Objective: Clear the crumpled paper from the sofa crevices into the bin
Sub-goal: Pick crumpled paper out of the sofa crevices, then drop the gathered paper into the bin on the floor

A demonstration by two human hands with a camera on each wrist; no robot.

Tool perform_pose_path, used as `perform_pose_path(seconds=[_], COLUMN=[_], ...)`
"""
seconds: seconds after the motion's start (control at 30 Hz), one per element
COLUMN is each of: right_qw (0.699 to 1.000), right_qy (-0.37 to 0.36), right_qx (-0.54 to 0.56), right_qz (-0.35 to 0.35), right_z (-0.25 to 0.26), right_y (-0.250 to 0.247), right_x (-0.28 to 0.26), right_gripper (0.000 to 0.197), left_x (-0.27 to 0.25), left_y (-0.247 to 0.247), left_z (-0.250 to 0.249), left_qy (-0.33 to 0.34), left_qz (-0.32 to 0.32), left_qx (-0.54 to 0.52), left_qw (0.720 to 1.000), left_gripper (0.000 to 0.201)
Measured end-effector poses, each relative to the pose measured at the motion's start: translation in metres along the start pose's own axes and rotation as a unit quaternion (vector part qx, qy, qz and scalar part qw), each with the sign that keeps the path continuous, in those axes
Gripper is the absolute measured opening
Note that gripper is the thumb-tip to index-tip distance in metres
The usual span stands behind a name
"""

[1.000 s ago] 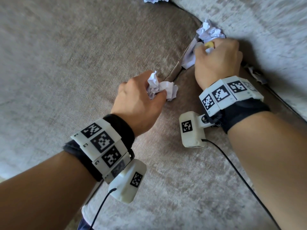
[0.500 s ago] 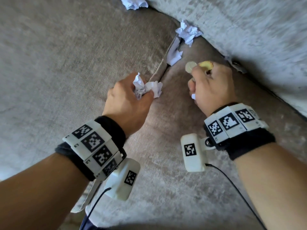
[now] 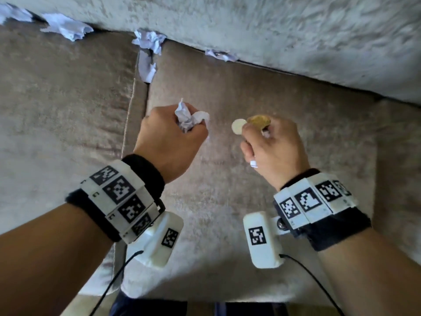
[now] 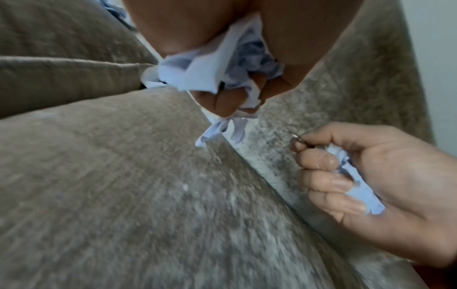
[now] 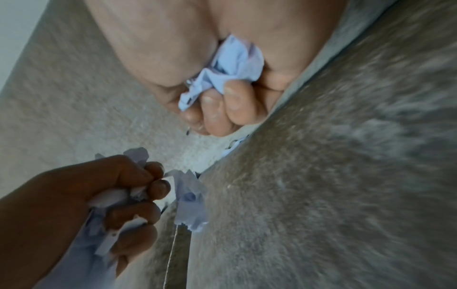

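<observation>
Paper-stuffed both: left hand (image 3: 169, 142) clenching a crumpled paper wad (image 3: 185, 118), right hand (image 3: 274, 147) palming a second wad (image 5: 230, 64) plus two coins (image 3: 250, 124) at fingertips, likely bin-bound; more scraps (image 3: 148, 43) wedged in upper-frame sofa crevice (image 3: 262, 65).

Left hand (image 3: 168, 140) gripping crumpled paper (image 3: 185, 118) over sofa cushion (image 3: 227, 201); right hand (image 3: 275, 147) pinching two coins (image 3: 249, 124); more paper scraps (image 3: 149, 42) in crevice

— What is carrying everything?
— A beige sofa (image 3: 68, 133); crumpled paper (image 3: 149, 41) is sitting wedged where its seat cushions are meeting the backrest.
— Anything else?
— More paper scraps (image 3: 66, 26) are lying along that crevice.
</observation>
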State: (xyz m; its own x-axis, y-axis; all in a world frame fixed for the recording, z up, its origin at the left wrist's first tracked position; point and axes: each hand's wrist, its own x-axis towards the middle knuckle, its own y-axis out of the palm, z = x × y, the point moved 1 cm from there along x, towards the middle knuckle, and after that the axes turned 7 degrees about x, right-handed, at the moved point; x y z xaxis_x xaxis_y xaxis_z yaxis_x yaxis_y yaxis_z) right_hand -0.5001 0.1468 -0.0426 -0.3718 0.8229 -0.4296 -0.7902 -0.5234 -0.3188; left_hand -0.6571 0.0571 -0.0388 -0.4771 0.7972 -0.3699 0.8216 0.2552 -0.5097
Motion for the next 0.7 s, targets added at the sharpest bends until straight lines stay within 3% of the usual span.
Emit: perform_pose_path(seconds=[0.27,0.4,0.53,0.7], right_qw=[0.999,0.996,0.986,0.976], right_qy=[0.015,0.013,0.053,0.098], right_qx=[0.044,0.060,0.080,0.031], right_qz=[-0.023,-0.060,-0.133,-0.190], right_z=[-0.043,-0.076,-0.118,-0.155], right_y=[-0.068,-0.102,-0.168,-0.279], right_x=[-0.083,-0.125,-0.188,-0.280], right_gripper=[0.026,0.026,0.026,0.035], left_x=[-0.054,-0.092,-0.145,-0.207], left_y=[0.041,0.087,0.154,0.233], left_z=[-0.039,-0.055,-0.090,-0.148], left_qy=[0.062,0.082,0.093,0.105], left_qz=[0.071,0.091,0.137,0.191], left_qx=[0.063,0.102,0.127,0.139], left_qw=[0.993,0.987,0.978,0.966], left_gripper=[0.028,0.028,0.035,0.027])
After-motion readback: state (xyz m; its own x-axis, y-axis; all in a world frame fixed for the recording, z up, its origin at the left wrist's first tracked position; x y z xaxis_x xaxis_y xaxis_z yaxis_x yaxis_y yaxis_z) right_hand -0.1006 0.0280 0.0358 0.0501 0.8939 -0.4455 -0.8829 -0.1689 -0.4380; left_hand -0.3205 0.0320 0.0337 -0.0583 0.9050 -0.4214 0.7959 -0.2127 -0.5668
